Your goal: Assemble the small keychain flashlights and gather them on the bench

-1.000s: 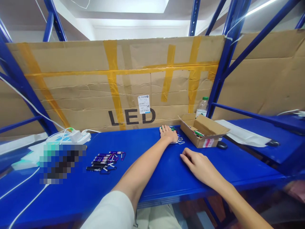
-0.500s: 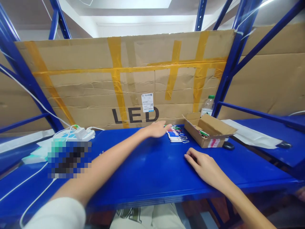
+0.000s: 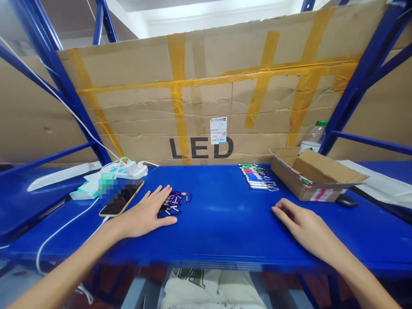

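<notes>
My left hand (image 3: 146,213) lies palm down with fingers spread, partly over a small pile of purple and black carabiner clips (image 3: 174,203) on the blue table (image 3: 212,231). Its palm hides some of the pile. My right hand (image 3: 299,221) rests on the table at the right with its fingers curled together; nothing shows in them. Beyond it, a row of slim clip items (image 3: 257,177) in green, red, blue and silver lies side by side. Just right of that row is an open cardboard box (image 3: 291,178) with more such items inside.
A phone (image 3: 122,198), a white power strip (image 3: 137,171) and cables sit at the left. Behind the box stands a bottle with a green cap (image 3: 313,137); a black mouse (image 3: 346,200) is beside it. A taped cardboard panel (image 3: 141,124) closes the back.
My left hand has moved from beside the coloured row leftward and nearer, onto the purple and black clips. The view has turned left. My right hand keeps its curled pose.
</notes>
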`<action>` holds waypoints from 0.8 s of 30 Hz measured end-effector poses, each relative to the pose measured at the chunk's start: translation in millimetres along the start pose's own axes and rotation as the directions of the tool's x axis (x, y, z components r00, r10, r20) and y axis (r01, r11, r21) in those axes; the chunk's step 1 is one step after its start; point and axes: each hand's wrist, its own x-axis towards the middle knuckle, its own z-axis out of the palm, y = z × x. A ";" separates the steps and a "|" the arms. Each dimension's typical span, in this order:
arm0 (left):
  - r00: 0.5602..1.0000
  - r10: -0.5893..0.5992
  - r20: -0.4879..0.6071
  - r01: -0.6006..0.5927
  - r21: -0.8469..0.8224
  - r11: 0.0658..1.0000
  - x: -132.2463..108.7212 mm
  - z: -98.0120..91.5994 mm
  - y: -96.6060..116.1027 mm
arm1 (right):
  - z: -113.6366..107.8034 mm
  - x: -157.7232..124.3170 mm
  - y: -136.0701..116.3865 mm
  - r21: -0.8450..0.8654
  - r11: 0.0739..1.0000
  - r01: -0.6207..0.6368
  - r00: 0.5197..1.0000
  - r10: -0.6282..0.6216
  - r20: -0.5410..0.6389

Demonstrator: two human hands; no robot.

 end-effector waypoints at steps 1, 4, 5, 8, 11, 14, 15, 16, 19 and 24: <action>1.000 0.013 0.002 -0.013 -0.015 1.000 0.5 -0.8 -2.3 | -0.4 -0.4 -0.4 -0.004 1.000 -0.006 1.000 0.006 0.004; 1.000 0.021 0.020 -0.019 -0.063 0.998 2.9 -6.2 -6.0 | -1.1 -1.1 -2.5 -0.016 1.000 -0.021 1.000 0.021 0.007; 1.000 0.016 0.024 -0.013 -0.083 0.996 3.0 -7.9 -6.0 | -1.3 -1.2 -3.3 -0.017 1.000 -0.022 1.000 0.023 0.009; 0.999 -0.003 0.034 0.008 -0.139 0.990 0.9 -10.3 -1.4 | -2.1 -1.3 -5.5 -0.013 1.000 -0.026 1.000 0.026 0.018; 1.000 -0.005 0.025 0.009 -0.165 0.986 -1.6 -8.2 9.3 | -3.2 -1.7 -6.8 -0.011 0.999 -0.041 0.999 0.041 0.026; 1.000 0.021 0.006 -0.019 -0.196 0.980 -1.8 -3.0 22.5 | -4.3 -2.4 -7.3 -0.006 0.999 -0.050 0.998 0.050 0.030; 1.000 0.012 0.015 -0.008 -0.207 0.978 -1.5 -1.0 26.8 | -4.7 -2.6 -7.5 -0.006 0.999 -0.051 0.998 0.051 0.032; 1.000 0.003 0.026 0.003 -0.217 0.976 -1.0 0.9 30.9 | -5.0 -2.8 -7.6 -0.006 0.999 -0.052 0.998 0.052 0.034; 1.000 -0.006 0.023 0.012 -0.244 0.970 0.7 4.0 39.9 | -5.4 -3.0 -7.8 -0.002 0.998 -0.055 0.998 0.055 0.036; 0.995 0.062 0.073 -0.045 -0.218 0.975 4.8 -3.1 38.0 | -5.1 -2.3 -7.4 -0.007 0.998 -0.055 0.998 0.055 0.040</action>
